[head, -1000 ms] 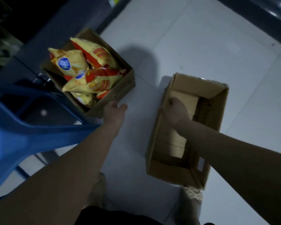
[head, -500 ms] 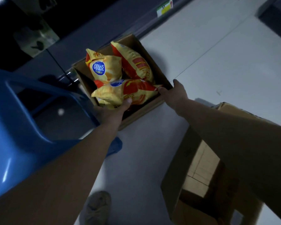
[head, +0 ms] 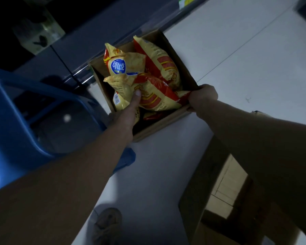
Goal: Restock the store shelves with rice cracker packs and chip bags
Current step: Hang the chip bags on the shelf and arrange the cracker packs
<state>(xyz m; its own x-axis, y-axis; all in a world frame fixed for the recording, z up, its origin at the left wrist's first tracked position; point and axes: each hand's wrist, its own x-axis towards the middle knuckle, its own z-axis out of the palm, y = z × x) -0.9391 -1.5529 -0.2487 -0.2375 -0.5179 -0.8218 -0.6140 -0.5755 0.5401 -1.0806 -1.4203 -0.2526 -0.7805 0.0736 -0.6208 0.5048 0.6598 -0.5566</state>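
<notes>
An open cardboard box (head: 182, 68) on the white floor holds several yellow and red chip bags. My left hand (head: 129, 112) reaches in over the near wall and its thumb presses on the top of the front chip bag (head: 154, 96), the fingers hidden beneath. My right hand (head: 202, 98) grips the box's near right corner, fingers curled over the rim. A bag with a blue round logo (head: 120, 66) stands at the back left of the box.
A blue plastic stool (head: 21, 124) stands to the left, close to the box. An empty cardboard box (head: 224, 188) lies at the lower right. A dark shelf base (head: 99, 32) runs behind the box. My foot (head: 107, 225) is at the bottom.
My right hand left the empty box and took hold of the chip box's corner. My left hand went from the box's near wall onto the front chip bag.
</notes>
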